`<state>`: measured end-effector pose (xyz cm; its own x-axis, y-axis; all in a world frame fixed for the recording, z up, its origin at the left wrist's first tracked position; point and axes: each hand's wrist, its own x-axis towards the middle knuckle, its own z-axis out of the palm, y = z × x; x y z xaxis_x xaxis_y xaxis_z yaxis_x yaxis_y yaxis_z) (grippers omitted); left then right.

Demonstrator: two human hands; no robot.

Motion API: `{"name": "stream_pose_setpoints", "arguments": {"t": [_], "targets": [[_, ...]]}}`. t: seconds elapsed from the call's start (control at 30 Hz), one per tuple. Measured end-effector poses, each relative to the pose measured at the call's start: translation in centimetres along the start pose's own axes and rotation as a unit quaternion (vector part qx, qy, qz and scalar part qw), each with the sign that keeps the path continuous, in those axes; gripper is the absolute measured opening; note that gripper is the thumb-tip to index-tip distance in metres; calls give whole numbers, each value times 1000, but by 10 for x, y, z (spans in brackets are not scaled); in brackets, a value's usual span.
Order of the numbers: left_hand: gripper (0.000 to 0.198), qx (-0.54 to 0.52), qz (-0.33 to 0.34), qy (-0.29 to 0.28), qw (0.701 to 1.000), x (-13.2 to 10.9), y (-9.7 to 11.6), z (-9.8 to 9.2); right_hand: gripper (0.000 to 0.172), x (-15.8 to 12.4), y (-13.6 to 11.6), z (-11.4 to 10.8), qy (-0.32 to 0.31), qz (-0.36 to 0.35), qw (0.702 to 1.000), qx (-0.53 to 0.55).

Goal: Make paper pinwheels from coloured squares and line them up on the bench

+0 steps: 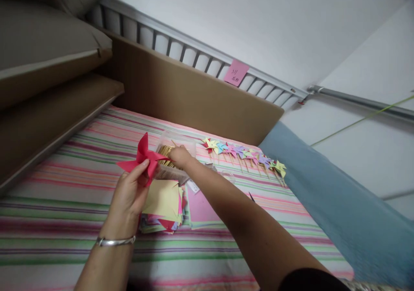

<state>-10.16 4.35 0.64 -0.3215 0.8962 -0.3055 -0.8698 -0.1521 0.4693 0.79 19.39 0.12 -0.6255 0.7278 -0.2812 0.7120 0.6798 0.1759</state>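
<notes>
Red pinwheel (150,156) and box (180,137) of sticks (165,152), with both hands.
The left hand (132,188) pinches the red pinwheel near its centre; just right lies a stack of paper squares (161,199); the right hand (181,156) reaches into the box, its grasp indiscernible; farther right, a row of pinwheels (239,150) lies on striped cloth (74,211).

Looking up now at white wall (226,19), down past a slatted frame (176,51) to a long brown board (190,105), then across right to a metal pipe (355,99) and a blue surface (304,166).
</notes>
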Motion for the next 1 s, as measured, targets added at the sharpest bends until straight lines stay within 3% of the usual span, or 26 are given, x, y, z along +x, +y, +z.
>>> {"name": "stream_pose_setpoints", "arguments": {"t": [0.23,0.47,0.6,0.7,0.73,0.8,0.9,0.93,1.0], "targets": [[14,-2,5,-10,1000,-4,0,-2,23,-10,3,-2,67,-41,997,-24],[11,17,6,-27,999,-5,-8,-4,27,-31,20,-16,111,-29,993,-6],[13,18,7,-40,999,-5,-11,-5,31,-66,32,-24,148,-8,988,36],[13,17,13,-55,998,-4,-14,-7,40,-107,30,-15,190,7,974,122],[12,20,12,-64,998,-3,-15,-7,42,-123,27,-8,221,36,942,248],[9,32,5,-86,996,-5,-18,-8,41,-154,20,7,235,98,825,505],[13,61,-20,-125,990,-12,-23,-6,38,-196,7,26,209,100,650,723],[16,74,-30,-137,987,-15,-25,-5,38,-209,4,30,206,97,611,758],[21,102,-45,-158,981,-21,-28,-2,37,-229,-2,33,210,96,564,793]]}}
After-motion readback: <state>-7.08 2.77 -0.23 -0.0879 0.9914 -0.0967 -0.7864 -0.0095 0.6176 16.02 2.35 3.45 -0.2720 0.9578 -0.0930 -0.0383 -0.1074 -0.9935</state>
